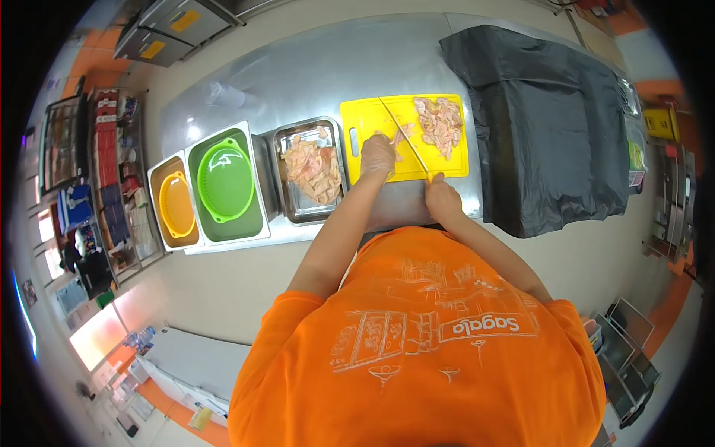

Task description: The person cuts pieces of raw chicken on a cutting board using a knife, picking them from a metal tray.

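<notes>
My right hand is closed round the yellow handle of a long knife. Its blade slants across a yellow cutting board, pointing away to the far left. In a clear plastic glove, my left hand bends its fingers over a pale raw meat strip to the left of the blade. A heap of cut raw meat pieces lies on the board's right side. Left of the board, larger raw meat pieces fill much of a steel tray.
Further left stand a deep steel pan holding a green basket and a smaller one with an orange-yellow basket. A black plastic sheet covers the right end of the steel table. A clear container sits at the back left.
</notes>
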`<state>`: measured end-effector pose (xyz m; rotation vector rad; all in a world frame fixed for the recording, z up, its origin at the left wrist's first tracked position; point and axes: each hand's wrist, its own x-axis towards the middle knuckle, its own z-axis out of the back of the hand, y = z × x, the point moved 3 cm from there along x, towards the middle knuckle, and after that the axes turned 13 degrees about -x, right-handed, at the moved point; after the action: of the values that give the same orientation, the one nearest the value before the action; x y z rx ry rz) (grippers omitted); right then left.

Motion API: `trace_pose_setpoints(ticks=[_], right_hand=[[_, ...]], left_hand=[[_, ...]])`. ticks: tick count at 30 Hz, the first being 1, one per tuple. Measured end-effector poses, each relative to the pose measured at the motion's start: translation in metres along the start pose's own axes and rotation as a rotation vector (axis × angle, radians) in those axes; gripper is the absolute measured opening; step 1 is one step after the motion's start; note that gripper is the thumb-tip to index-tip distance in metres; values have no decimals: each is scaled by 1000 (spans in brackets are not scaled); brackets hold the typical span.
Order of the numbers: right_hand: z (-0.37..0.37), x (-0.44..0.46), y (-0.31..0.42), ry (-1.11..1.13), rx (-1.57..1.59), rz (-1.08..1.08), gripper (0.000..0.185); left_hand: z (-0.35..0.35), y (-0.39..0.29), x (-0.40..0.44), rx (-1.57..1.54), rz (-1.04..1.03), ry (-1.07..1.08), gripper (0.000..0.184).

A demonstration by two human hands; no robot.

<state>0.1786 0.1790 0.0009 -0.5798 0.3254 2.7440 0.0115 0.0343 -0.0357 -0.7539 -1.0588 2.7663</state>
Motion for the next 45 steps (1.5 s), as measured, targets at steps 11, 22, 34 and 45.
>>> trace_pose_setpoints(ticks=[11,22,34,45], right_hand=[[-8,-30,-40,5,129,-46,37],[33,-55,-49,-76,241,-154,34],[25,-52,-31,109,122,-36,36],[19,-39,-25,100,13,22,38]], left_hand=[[14,4,22,-563,244,487,43],[15,-49,16,-679,363,388,34],[31,-50,2,420,-54,235,54],[12,-13,3,526,-178,161,52]])
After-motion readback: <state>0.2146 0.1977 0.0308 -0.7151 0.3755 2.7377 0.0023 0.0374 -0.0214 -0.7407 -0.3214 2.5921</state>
